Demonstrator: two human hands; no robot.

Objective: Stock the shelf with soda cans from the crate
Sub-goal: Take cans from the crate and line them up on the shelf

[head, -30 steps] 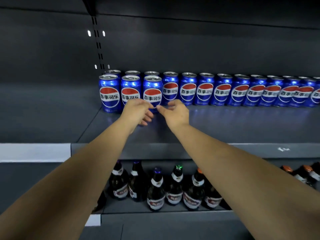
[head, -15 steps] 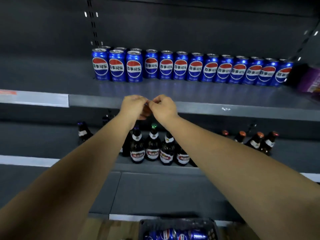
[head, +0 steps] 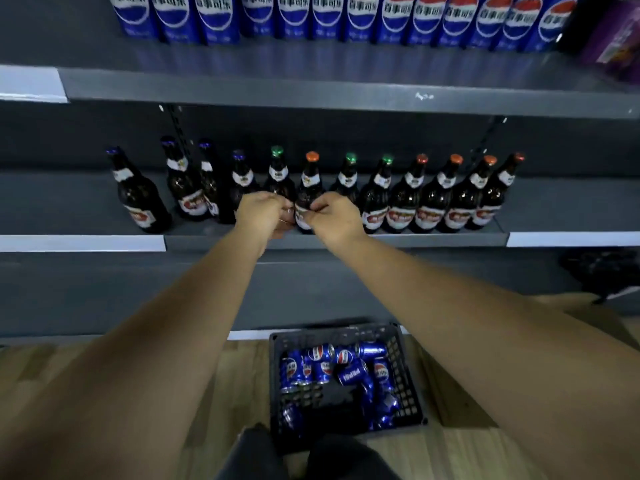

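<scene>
Soda cans (head: 353,374) lie jumbled on their sides in the black mesh crate (head: 406,375) at 6 o'clock. There are about eleven, all blue, though the pile is too tangled for a sure count. The crate stands on the wooden floor (head: 460,455) just before the base of the shelving. Beyond it, near the centre, the left hand (head: 263,213) and right hand (head: 334,218) are held close together, both with fingers curled inward. Neither holds a can, and I cannot tell whether they pinch something small between them. Just behind the hands, twelve dark bottles (head: 401,206) stand upright on the lower shelf (head: 415,240): four blue caps, three green, five orange-red. The bottle at 9 o'clock stands apart from the rest. Farthest, at 12 o'clock, thirteen stocked cans (head: 294,15) stand upright on the upper shelf (head: 311,95), tops cropped, with bare surface between them and the front lip. A purple package (head: 620,39) sits at 1 o'clock.
</scene>
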